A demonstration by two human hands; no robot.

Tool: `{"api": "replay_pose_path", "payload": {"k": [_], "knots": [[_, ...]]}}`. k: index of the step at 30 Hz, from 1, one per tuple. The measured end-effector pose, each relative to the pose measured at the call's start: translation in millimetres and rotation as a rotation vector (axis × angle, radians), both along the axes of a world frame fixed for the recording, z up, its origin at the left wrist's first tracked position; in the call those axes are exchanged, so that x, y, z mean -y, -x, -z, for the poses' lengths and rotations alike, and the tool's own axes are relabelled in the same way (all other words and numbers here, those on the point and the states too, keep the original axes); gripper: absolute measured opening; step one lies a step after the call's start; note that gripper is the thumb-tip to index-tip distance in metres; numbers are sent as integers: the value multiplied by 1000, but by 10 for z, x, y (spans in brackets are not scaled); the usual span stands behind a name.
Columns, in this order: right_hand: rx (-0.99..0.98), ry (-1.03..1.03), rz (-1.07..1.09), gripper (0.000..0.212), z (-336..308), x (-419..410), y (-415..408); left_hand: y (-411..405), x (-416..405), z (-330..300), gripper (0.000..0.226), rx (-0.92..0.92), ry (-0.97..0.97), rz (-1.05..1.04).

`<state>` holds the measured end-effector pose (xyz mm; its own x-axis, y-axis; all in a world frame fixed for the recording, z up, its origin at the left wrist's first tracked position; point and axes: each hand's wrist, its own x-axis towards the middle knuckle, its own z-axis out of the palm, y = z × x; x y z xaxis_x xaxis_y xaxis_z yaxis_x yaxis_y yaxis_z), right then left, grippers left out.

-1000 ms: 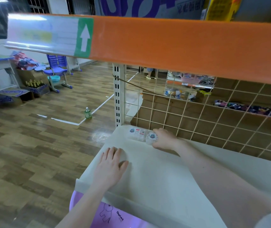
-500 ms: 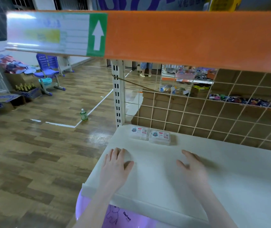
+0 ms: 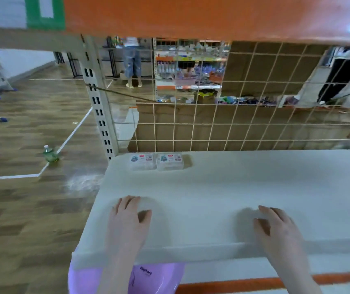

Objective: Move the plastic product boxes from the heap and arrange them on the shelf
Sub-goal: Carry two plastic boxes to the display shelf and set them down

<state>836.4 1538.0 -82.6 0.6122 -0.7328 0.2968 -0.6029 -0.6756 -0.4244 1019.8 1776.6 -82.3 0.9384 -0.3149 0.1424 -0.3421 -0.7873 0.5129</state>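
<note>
Your white shelf (image 3: 254, 187) carries two plastic product boxes (image 3: 156, 161), side by side and touching, at its back left corner against the wire grid (image 3: 233, 124). They look light, rigid and slick-skinned; take each across its short sides. Left hand (image 3: 127, 221) and right hand (image 3: 276, 228) lie flat, fingers relaxed, holding nothing.

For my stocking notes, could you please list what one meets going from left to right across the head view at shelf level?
Green bottle on the floor → left hand → left plastic box → right plastic box → right hand.
</note>
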Motion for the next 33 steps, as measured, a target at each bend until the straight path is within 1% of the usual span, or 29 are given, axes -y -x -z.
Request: {"api": "replay_pose_path", "payload": {"k": [2,4,9,13,20,25,30,33], "knots": [[26,17,59,30,-25,27,151,65,69,-60,45,-59,88,-6],[53,48,99,30,-60,73,272,146,168,-118,44,-81,130,18],[73,27,151,33,-131,292,598,414,519,-280,45,-45,132,109],[34,39,143,39,-207,602,937,748,932,-419,46,6,119,162],[52,130,141,40,-409,1313,1909,1717,2026,-625,44,69,192,283],[2,129,165,43,-560,2004,2634,2390,2898,-656,46,87,160,420],[-36,99,214,47,-635,2625,3214,2838,3626,-680,47,78,104,543],[18,90,237,44,-639,2959,3416,2999,4004,-719,47,98,104,578]]}}
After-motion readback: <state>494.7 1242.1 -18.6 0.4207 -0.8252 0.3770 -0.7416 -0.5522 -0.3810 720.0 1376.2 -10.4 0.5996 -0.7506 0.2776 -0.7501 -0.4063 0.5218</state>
